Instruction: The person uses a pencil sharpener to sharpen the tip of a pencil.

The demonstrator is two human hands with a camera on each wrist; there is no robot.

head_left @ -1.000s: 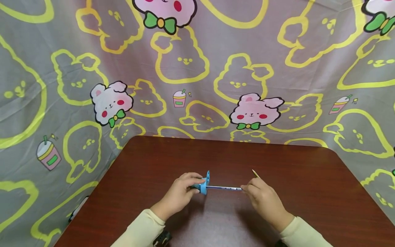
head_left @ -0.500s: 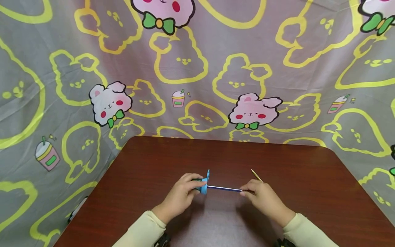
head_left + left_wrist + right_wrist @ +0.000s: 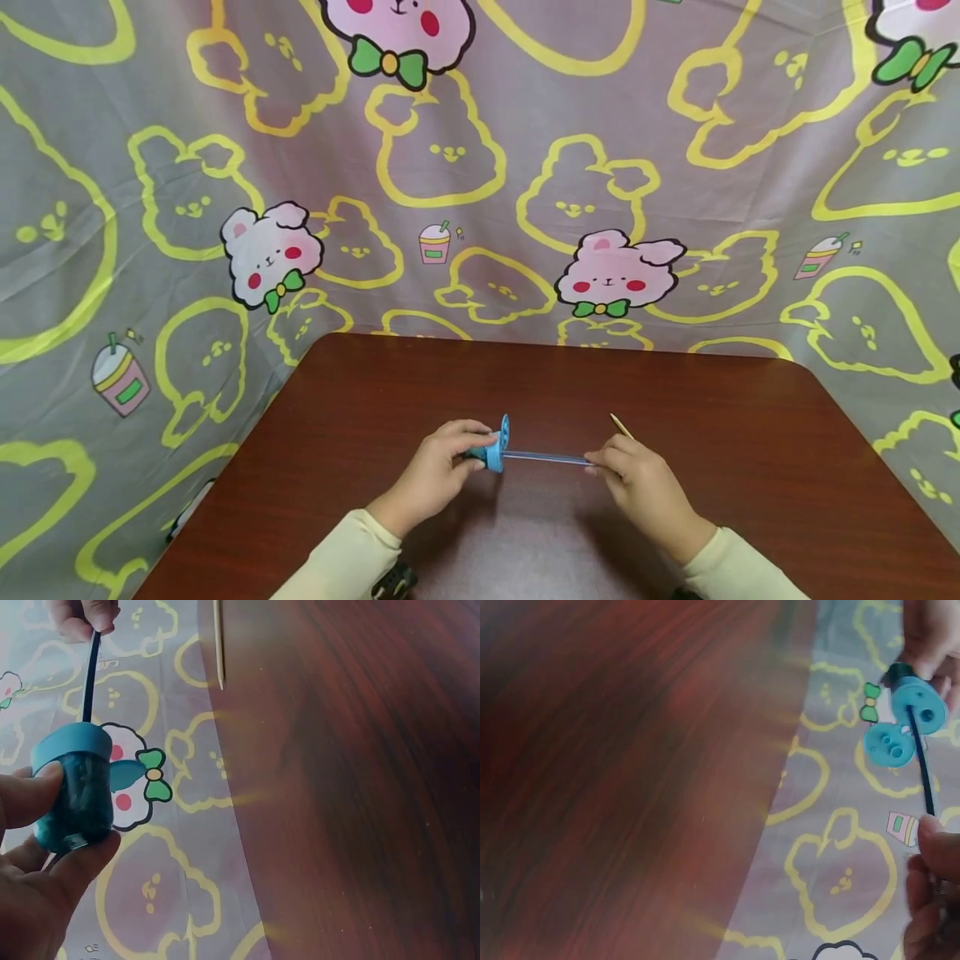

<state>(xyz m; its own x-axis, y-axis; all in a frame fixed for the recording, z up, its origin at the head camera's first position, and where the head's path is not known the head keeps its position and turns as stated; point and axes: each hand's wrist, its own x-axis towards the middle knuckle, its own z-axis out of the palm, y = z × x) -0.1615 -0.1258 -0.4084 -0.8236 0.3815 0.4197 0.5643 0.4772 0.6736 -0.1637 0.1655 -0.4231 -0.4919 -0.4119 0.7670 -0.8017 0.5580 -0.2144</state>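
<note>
Holding pencil (image 3: 91,679) in sharpener (image 3: 84,786); lid (image 3: 889,746), earlier edge-on, shows face.

The right hand (image 3: 934,889) pinches a pencil (image 3: 922,769), its other end in a hole of the blue sharpener (image 3: 913,694) held by the left hand (image 3: 932,637), lid (image 3: 889,745) open, above counter (image 3: 630,780) and patterned cloth (image 3: 840,862).

Left hand (image 3: 431,468) and right hand (image 3: 643,483) apart, facing each other, roughly level. Left fingers (image 3: 84,864) curled in grip, left thumb (image 3: 30,796) opposite. Right thumb and fingers pinched, fingertips (image 3: 597,459) pointing toward left hand. Forearms in pale cream long fabric sleeves (image 3: 341,557) below hands, spread wider than hands, slanting inward.
</note>
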